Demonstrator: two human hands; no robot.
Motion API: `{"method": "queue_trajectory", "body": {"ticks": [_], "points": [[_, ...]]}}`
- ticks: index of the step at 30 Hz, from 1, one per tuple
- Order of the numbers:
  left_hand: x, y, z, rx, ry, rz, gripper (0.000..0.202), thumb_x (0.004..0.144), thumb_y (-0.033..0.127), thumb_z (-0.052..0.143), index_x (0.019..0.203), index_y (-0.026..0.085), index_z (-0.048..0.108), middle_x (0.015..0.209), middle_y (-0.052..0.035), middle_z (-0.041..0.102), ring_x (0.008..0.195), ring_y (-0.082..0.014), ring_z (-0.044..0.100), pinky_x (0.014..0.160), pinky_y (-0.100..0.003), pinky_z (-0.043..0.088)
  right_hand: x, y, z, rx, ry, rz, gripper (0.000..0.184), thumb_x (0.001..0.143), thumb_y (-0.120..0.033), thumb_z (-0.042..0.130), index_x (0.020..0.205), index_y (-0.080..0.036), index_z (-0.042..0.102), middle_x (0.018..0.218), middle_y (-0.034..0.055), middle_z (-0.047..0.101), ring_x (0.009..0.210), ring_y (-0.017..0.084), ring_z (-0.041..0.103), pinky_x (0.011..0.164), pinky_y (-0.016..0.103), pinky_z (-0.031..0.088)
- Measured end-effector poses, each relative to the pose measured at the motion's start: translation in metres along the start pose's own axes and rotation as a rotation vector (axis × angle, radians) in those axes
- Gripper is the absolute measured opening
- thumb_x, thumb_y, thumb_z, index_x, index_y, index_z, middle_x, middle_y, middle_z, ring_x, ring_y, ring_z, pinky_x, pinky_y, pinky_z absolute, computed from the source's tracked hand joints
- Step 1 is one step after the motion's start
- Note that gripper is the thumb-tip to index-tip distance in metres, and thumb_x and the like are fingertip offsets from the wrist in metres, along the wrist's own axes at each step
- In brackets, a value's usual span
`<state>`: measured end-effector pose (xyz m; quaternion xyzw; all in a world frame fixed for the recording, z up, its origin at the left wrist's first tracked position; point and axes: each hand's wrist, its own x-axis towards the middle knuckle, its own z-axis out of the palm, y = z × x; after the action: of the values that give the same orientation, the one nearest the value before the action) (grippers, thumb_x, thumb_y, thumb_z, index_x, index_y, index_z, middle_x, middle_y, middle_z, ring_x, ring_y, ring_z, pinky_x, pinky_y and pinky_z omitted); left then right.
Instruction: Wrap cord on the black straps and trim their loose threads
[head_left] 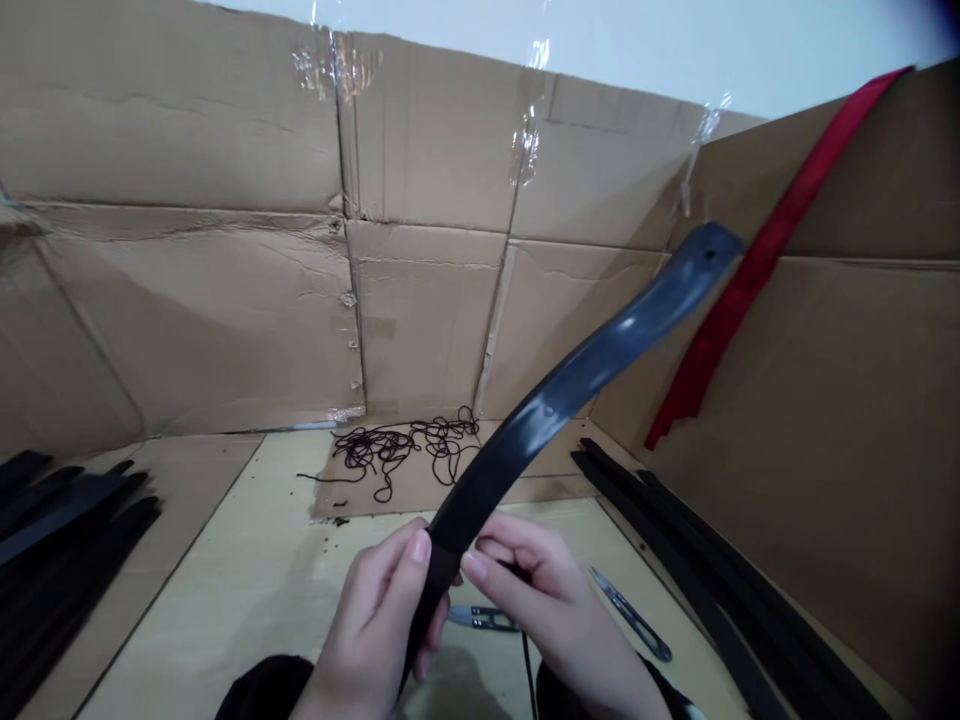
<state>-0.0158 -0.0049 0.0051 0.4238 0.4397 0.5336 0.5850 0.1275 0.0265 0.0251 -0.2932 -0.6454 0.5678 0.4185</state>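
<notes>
A long, glossy black curved strip [551,405] with a small hole near its far end slants up to the right. My left hand [386,610] is closed around its lower part, thumb on the upper face. A matte dark band [442,567] crosses the strip between my two thumbs. At the strip's right edge, my right hand [536,590] is closed in a pinch beside this band. A dark cord shows between its curled fingers, and a thin dark line runs down below it. Partly behind my right hand lies a pair of thread snips [484,618].
Tangled black cord [405,450] lies on a cardboard piece at the back. Another pair of snips [631,615] is at right. Black strips are stacked left [75,540] and right [720,580]. A red ribbon [757,270] hangs on the right cardboard wall [840,420].
</notes>
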Motion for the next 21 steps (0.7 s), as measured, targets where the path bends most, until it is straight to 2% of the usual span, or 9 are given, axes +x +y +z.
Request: {"method": "queue_trajectory", "body": {"ticks": [2, 5, 7, 8, 10, 12, 15, 18, 21], "points": [[-0.002, -0.001, 0.0, -0.076, -0.081, -0.105, 0.056, 0.074, 0.073, 0.052, 0.066, 0.018, 0.055, 0.042, 0.0037, 0.046, 0.033, -0.0068, 0.037, 0.034, -0.017, 0.028, 0.001, 0.002, 0.001, 0.083, -0.052, -0.011, 0.034, 0.08, -0.045, 0.07, 0.098, -0.015, 0.072, 0.059, -0.001, 0.053, 0.055, 0.01, 0.047, 0.056, 0.023, 0.043], [-0.004, -0.002, 0.001, -0.227, -0.304, -0.254, 0.057, 0.08, 0.07, 0.04, 0.066, 0.017, 0.056, 0.034, 0.0056, 0.038, 0.027, -0.0046, 0.028, 0.031, -0.016, 0.02, 0.001, 0.004, 0.004, 0.207, -0.155, -0.014, 0.042, 0.077, -0.047, 0.072, 0.104, -0.015, 0.071, 0.059, -0.0017, 0.055, 0.053, 0.008, 0.048, 0.053, 0.02, 0.039], [-0.004, -0.001, 0.002, -0.292, -0.429, -0.264, 0.059, 0.084, 0.067, 0.034, 0.063, 0.017, 0.055, 0.034, 0.0063, 0.034, 0.026, -0.0032, 0.024, 0.031, -0.016, 0.017, 0.002, 0.003, 0.007, 0.181, -0.129, -0.043, 0.039, 0.077, -0.046, 0.072, 0.099, -0.014, 0.071, 0.059, -0.0016, 0.055, 0.053, 0.008, 0.048, 0.052, 0.019, 0.039], [-0.004, -0.001, 0.002, -0.293, -0.45, -0.232, 0.059, 0.086, 0.066, 0.032, 0.063, 0.016, 0.055, 0.036, 0.0059, 0.036, 0.027, -0.003, 0.024, 0.032, -0.016, 0.018, 0.002, 0.002, 0.008, 0.145, -0.079, -0.062, 0.037, 0.077, -0.045, 0.072, 0.096, -0.014, 0.071, 0.06, -0.0012, 0.056, 0.053, 0.007, 0.048, 0.052, 0.019, 0.038], [-0.004, -0.001, 0.003, -0.205, -0.367, -0.11, 0.054, 0.089, 0.063, 0.034, 0.072, 0.016, 0.056, 0.046, 0.0043, 0.045, 0.032, -0.0034, 0.032, 0.035, -0.016, 0.025, 0.004, 0.001, 0.009, 0.085, 0.065, -0.088, 0.035, 0.073, -0.044, 0.076, 0.087, -0.013, 0.069, 0.063, -0.0007, 0.058, 0.053, 0.007, 0.047, 0.051, 0.019, 0.037], [-0.003, -0.001, 0.004, -0.035, -0.202, 0.028, 0.043, 0.088, 0.06, 0.044, 0.087, 0.018, 0.056, 0.058, 0.0042, 0.053, 0.041, -0.0053, 0.042, 0.041, -0.016, 0.035, 0.005, 0.0, 0.011, 0.077, 0.186, -0.09, 0.037, 0.067, -0.044, 0.08, 0.078, -0.013, 0.064, 0.063, -0.0005, 0.059, 0.052, 0.007, 0.048, 0.049, 0.019, 0.036], [-0.004, -0.003, 0.006, 0.156, -0.035, 0.145, 0.037, 0.088, 0.057, 0.049, 0.1, 0.022, 0.052, 0.064, 0.0056, 0.054, 0.05, -0.0082, 0.05, 0.049, -0.018, 0.042, 0.006, -0.002, 0.014, 0.078, 0.235, -0.068, 0.036, 0.071, -0.044, 0.077, 0.073, -0.015, 0.055, 0.059, -0.0017, 0.058, 0.046, 0.009, 0.053, 0.048, 0.022, 0.037], [-0.006, -0.002, 0.007, 0.193, -0.012, 0.18, 0.038, 0.09, 0.057, 0.044, 0.094, 0.021, 0.052, 0.061, 0.005, 0.055, 0.05, -0.0091, 0.051, 0.05, -0.02, 0.043, 0.003, -0.005, 0.013, 0.026, 0.245, -0.08, 0.036, 0.074, -0.044, 0.074, 0.069, -0.015, 0.053, 0.052, -0.005, 0.05, 0.044, 0.008, 0.048, 0.048, 0.021, 0.033], [-0.008, 0.001, 0.005, 0.147, -0.054, 0.187, 0.038, 0.091, 0.056, 0.044, 0.084, 0.02, 0.051, 0.057, 0.0049, 0.054, 0.046, -0.0078, 0.048, 0.047, -0.018, 0.041, 0.0, -0.009, 0.008, -0.021, 0.245, -0.095, 0.035, 0.073, -0.043, 0.075, 0.067, -0.014, 0.057, 0.054, -0.0049, 0.048, 0.051, 0.006, 0.041, 0.05, 0.019, 0.031]]}}
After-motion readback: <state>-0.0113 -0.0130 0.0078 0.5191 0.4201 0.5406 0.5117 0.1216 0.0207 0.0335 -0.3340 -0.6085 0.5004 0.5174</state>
